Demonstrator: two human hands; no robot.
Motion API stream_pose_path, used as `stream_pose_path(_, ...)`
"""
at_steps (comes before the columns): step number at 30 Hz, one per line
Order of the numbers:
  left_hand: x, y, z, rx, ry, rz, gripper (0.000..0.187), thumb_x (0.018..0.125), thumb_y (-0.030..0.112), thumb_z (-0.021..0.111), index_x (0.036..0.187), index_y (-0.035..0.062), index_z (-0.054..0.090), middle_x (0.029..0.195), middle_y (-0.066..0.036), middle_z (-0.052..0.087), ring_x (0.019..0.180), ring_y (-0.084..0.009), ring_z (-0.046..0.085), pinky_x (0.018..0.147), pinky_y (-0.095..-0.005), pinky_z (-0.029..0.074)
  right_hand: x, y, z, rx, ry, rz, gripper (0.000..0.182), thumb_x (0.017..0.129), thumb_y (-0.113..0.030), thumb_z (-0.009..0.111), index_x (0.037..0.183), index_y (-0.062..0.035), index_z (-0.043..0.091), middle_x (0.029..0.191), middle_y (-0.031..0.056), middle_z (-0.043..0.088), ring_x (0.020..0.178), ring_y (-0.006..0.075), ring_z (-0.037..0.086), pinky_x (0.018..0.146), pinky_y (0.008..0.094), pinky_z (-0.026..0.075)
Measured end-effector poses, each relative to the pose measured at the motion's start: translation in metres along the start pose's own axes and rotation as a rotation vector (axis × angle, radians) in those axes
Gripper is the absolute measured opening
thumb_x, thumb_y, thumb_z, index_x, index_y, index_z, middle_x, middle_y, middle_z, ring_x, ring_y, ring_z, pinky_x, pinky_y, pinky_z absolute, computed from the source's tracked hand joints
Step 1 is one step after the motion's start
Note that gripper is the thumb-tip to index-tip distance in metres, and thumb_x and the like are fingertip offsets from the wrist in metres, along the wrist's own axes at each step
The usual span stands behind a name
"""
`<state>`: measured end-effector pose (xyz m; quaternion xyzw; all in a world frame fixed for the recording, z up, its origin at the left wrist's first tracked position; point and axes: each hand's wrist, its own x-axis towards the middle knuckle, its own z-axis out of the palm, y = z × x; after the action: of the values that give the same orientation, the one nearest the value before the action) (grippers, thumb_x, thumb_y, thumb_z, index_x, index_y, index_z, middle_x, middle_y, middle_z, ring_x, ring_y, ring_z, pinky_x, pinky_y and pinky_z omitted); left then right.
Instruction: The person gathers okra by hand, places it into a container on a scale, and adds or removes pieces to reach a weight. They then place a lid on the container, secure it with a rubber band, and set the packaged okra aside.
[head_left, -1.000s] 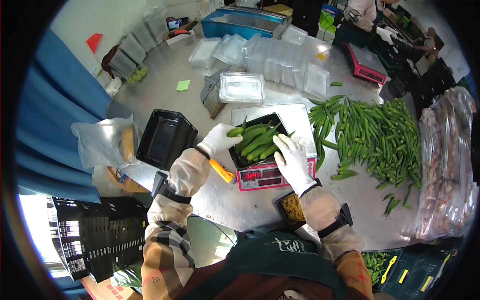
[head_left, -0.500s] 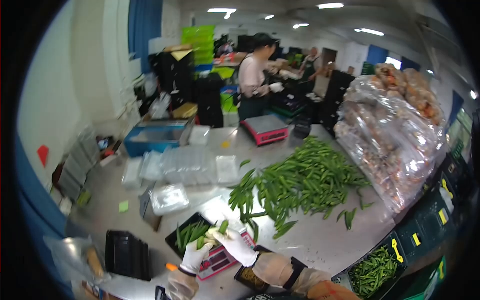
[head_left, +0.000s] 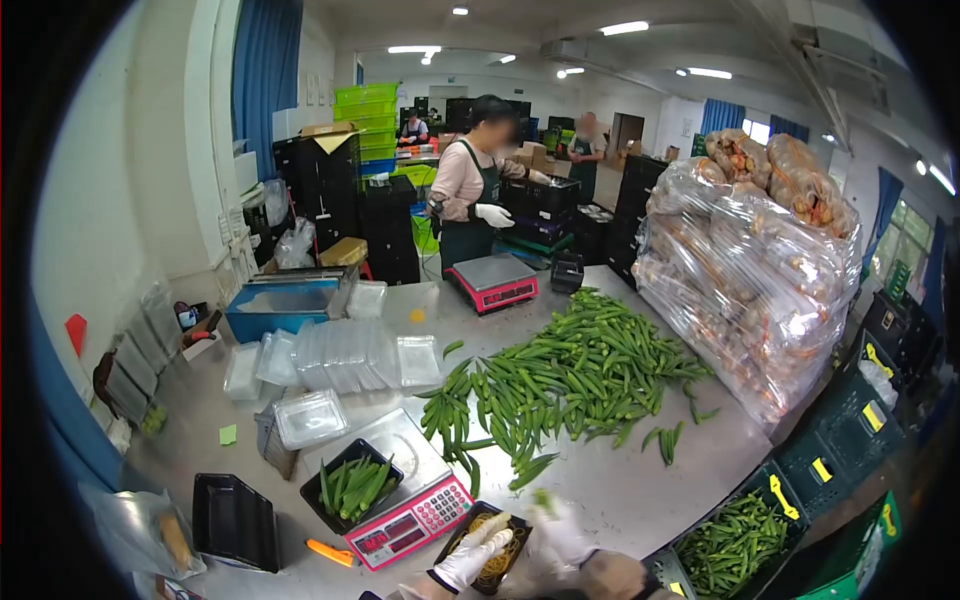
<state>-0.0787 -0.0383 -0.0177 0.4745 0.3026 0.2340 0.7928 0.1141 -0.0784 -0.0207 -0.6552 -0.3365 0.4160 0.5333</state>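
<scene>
My left hand [head_left: 474,556], in a white glove, is over a black tray of rubber bands [head_left: 497,565] at the bottom edge, its fingers pressed together on something I cannot make out. To its right, my right hand [head_left: 560,538], gloved and blurred, has a green okra pod [head_left: 543,499] at its fingertips. A black tray of okra [head_left: 357,487] rests tilted on the plate of a pink scale [head_left: 416,522]. Beyond them a large heap of okra [head_left: 580,375] spreads over the metal table [head_left: 600,510].
Clear plastic trays [head_left: 345,355] and a second pink scale [head_left: 492,283] stand farther back. An empty black tray [head_left: 235,522] and orange knife [head_left: 331,552] are left. Wrapped sacks [head_left: 750,290] and an okra crate [head_left: 735,545] are right. A co-worker [head_left: 475,190] stands behind the table.
Both hands have left the okra tray on the scale. The left moved right and down to the rubber-band tray, the right moved right and down. The camera view has shifted.
</scene>
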Motion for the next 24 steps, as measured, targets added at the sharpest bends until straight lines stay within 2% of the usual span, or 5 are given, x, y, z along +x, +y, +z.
stream_pose_path(4, -0.026, 0.001, -0.023, 0.181, 0.062, 0.050, 0.037, 0.097, 0.024, 0.058, 0.130, 0.0065, 0.056, 0.126, -0.007, 0.061, 0.112, -0.0157, 0.058, 0.092, -0.0300, 0.049, -0.028, 0.050, -0.211, -0.898, 0.615, -0.104, 0.047, 0.087, -0.023, 0.066, 0.128, -0.0053, 0.052, 0.111, 0.0149, 0.062, 0.089, 0.0250, 0.062, 0.076, 0.0384, 0.053)
stream_pose_path(6, -0.033, -0.018, -0.042, 0.532, 0.248, 0.359, 0.036, 0.095, 0.024, 0.061, 0.123, 0.0029, 0.060, 0.112, -0.016, 0.066, 0.105, -0.0219, 0.062, 0.092, -0.0340, 0.050, -0.059, -0.008, -0.238, -1.516, 0.930, 0.407, 0.068, 0.083, -0.027, 0.070, 0.140, -0.0023, 0.041, 0.126, 0.0241, 0.054, 0.114, 0.0331, 0.056, 0.088, 0.0467, 0.050)
stream_pose_path(10, -0.071, -0.011, -0.044, 0.469, 0.373, 0.120, 0.035, 0.096, 0.018, 0.059, 0.125, -0.0009, 0.057, 0.115, -0.015, 0.066, 0.109, -0.0179, 0.061, 0.093, -0.0307, 0.048, -0.047, 0.040, -0.289, -1.151, 0.564, -0.135, 0.063, 0.087, -0.009, 0.065, 0.142, 0.0041, 0.037, 0.140, 0.0247, 0.046, 0.128, 0.0333, 0.047, 0.103, 0.0403, 0.042)
stream_pose_path(13, -0.082, -0.024, -0.047, 0.376, 0.496, 0.137, 0.032, 0.094, 0.013, 0.062, 0.122, -0.0013, 0.059, 0.111, -0.013, 0.068, 0.104, -0.0156, 0.063, 0.090, -0.0294, 0.050, -0.002, 0.040, -0.208, -0.803, 0.167, 0.115, 0.047, 0.089, -0.004, 0.061, 0.134, 0.0058, 0.050, 0.138, 0.0198, 0.052, 0.124, 0.0234, 0.052, 0.104, 0.0335, 0.040)
stream_pose_path(24, -0.092, 0.061, -0.193, 0.646, 1.274, 0.473, 0.022, 0.084, 0.005, 0.065, 0.106, 0.0028, 0.067, 0.100, -0.016, 0.070, 0.094, -0.0296, 0.068, 0.083, -0.0353, 0.053, 0.061, -0.065, 0.148, -0.633, -0.660, -0.596, 0.036, 0.088, -0.012, 0.062, 0.123, -0.0078, 0.062, 0.115, 0.0161, 0.064, 0.107, 0.0287, 0.060, 0.096, 0.0365, 0.045)
